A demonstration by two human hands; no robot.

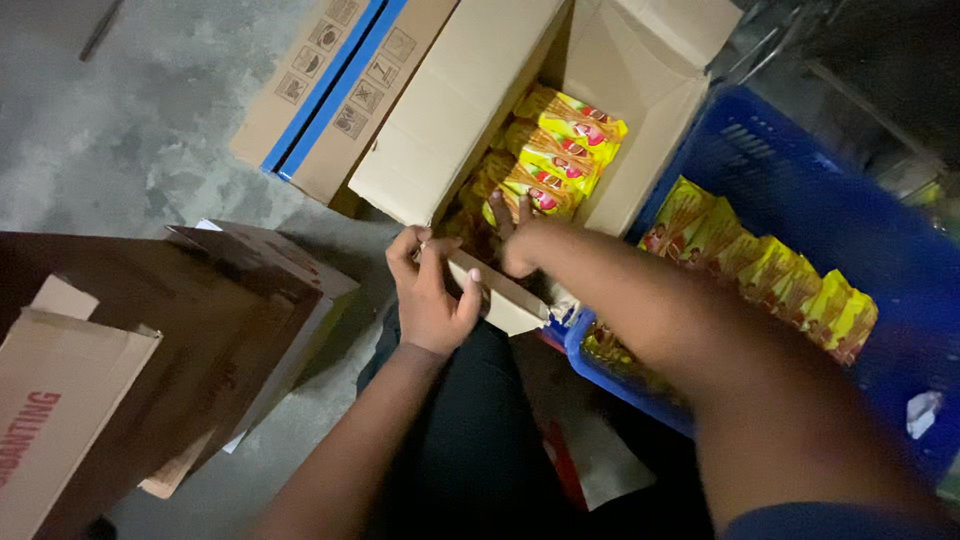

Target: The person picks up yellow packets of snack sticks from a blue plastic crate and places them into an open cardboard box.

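An open cardboard box (470, 110) holds several yellow snack packets (560, 150). My left hand (432, 290) grips the near flap (500, 295) of that box, thumb over its edge. My right hand (515, 240) reaches down into the box, its fingers spread on the packets; whether it holds one I cannot tell. To the right stands a blue plastic crate (800, 190) with a row of the same yellow packets (770, 270) standing on edge inside it.
Two brown cardboard boxes (150, 350) stand at the left on the grey concrete floor (130, 120). A flat carton with blue stripes (330, 90) lies behind the open box. Dark trousers fill the bottom centre.
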